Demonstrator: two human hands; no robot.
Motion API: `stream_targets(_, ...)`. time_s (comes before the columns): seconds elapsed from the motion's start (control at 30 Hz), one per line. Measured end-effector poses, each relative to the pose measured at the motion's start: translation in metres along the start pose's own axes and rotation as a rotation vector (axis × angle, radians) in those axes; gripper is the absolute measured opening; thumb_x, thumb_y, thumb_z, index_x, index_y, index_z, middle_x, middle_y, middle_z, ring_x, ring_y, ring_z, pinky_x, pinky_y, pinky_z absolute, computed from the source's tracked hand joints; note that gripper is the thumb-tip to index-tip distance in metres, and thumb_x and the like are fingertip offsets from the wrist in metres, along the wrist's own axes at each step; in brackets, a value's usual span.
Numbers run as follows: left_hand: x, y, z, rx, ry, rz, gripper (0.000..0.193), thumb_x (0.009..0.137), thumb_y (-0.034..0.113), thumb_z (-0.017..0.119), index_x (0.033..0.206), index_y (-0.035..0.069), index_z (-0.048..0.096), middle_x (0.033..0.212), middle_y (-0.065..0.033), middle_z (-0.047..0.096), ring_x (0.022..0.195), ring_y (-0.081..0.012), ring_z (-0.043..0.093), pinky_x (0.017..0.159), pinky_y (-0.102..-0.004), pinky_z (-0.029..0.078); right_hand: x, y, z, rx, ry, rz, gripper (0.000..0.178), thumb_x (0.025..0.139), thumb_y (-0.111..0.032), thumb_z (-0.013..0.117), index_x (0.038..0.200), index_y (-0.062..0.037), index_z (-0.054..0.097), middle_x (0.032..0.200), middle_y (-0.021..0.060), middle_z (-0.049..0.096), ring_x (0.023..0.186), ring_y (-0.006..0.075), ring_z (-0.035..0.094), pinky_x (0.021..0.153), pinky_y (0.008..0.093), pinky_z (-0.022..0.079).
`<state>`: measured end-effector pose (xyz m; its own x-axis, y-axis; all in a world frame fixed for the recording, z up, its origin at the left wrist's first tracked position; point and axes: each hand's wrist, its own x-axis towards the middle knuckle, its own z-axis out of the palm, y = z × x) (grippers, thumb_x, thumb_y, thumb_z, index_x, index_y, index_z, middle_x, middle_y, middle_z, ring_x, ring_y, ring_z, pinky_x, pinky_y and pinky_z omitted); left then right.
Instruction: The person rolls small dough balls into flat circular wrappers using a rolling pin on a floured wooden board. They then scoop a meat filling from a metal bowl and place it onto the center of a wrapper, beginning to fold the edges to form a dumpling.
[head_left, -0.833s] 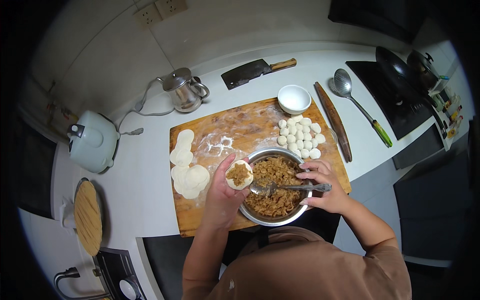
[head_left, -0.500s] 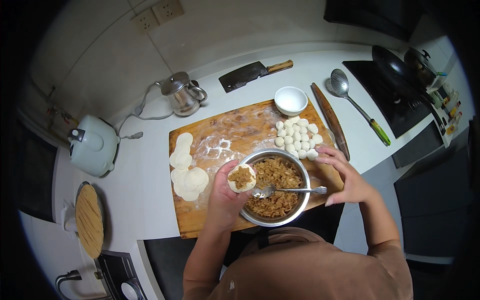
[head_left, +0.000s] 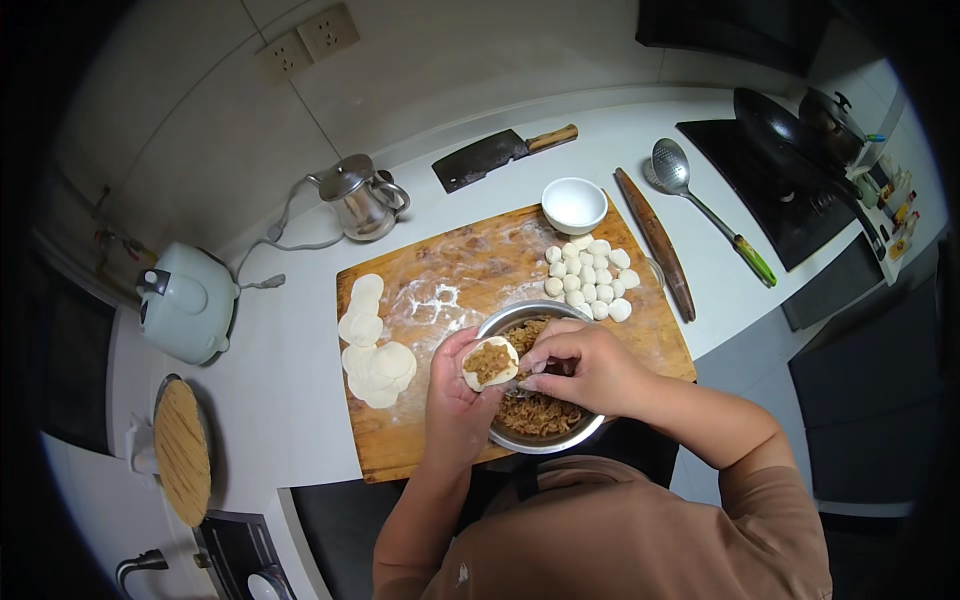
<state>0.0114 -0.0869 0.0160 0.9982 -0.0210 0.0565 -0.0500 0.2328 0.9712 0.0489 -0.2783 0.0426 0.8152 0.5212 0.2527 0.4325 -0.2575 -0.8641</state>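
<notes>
My left hand [head_left: 458, 405] cups a round dumpling wrapper [head_left: 472, 378] over the left side of the bowl. A heap of brown minced filling [head_left: 490, 362] covers most of the wrapper, which lies unfolded. Fingers curled, my right hand [head_left: 590, 368] has its thumb and fingertips at the wrapper's right edge. Beneath both hands stands a steel bowl [head_left: 553, 445] of the same filling. The spoon in the bowl is mostly hidden by my right hand. Flat wrappers [head_left: 380, 372] overlap on the left of the wooden board [head_left: 440, 245], and several dough balls [head_left: 590, 280] cluster at the right.
Behind the dough balls is a white bowl [head_left: 574, 206]. A rolling pin [head_left: 655, 245] and a slotted ladle [head_left: 712, 210] lie to the right, near the dark cooktop [head_left: 745, 190]. A cleaver [head_left: 480, 160] and steel kettle [head_left: 362, 200] are at the back; a pale green appliance [head_left: 188, 303] stands left.
My right hand has moved left from beside the dough balls, across the bowl, to the filled wrapper, covering most of the spoon. My left hand still holds the wrapper in nearly the same place.
</notes>
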Motion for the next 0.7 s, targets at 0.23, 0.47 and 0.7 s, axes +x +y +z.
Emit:
stream_targets(0.23, -0.001, -0.007, -0.003, 0.0, -0.012, -0.024, 0.062, 0.086, -0.014, 0.059, 0.14, -0.001, 0.031, 0.129, -0.0138, 0.051, 0.12, -0.0172, 0.053, 0.103, -0.0304, 0.045, 0.001, -0.008, 0.0, 0.156, -0.033, 0.139, 0.017, 0.078, -0.003, 0.075, 0.095, -0.0055, 0.072, 0.088, 0.0073, 0.064, 0.08, 0.0217, 0.061, 0.071, 0.0319, 0.05)
stream_targets(0.47, -0.004, -0.011, -0.004, -0.065, -0.051, -0.046, 0.065, 0.082, -0.018, 0.058, 0.14, 0.002, 0.035, 0.134, -0.0123, 0.047, 0.119, -0.016, 0.052, 0.101, -0.0282, 0.046, 0.004, -0.008, -0.006, -0.171, 0.003, -0.1, 0.021, 0.074, -0.006, 0.077, 0.092, -0.0089, 0.069, 0.091, 0.0069, 0.062, 0.088, 0.027, 0.061, 0.076, 0.0368, 0.05)
stream_targets(0.7, -0.006, -0.001, -0.002, -0.102, -0.079, -0.122, 0.065, 0.083, -0.017, 0.057, 0.141, 0.001, 0.036, 0.133, -0.0123, 0.049, 0.094, -0.0096, 0.06, 0.073, -0.0205, 0.051, 0.001, 0.0, -0.006, -0.194, 0.044, -0.217, 0.023, 0.071, -0.007, 0.08, 0.092, -0.011, 0.07, 0.091, 0.0055, 0.062, 0.088, 0.0266, 0.061, 0.076, 0.0368, 0.05)
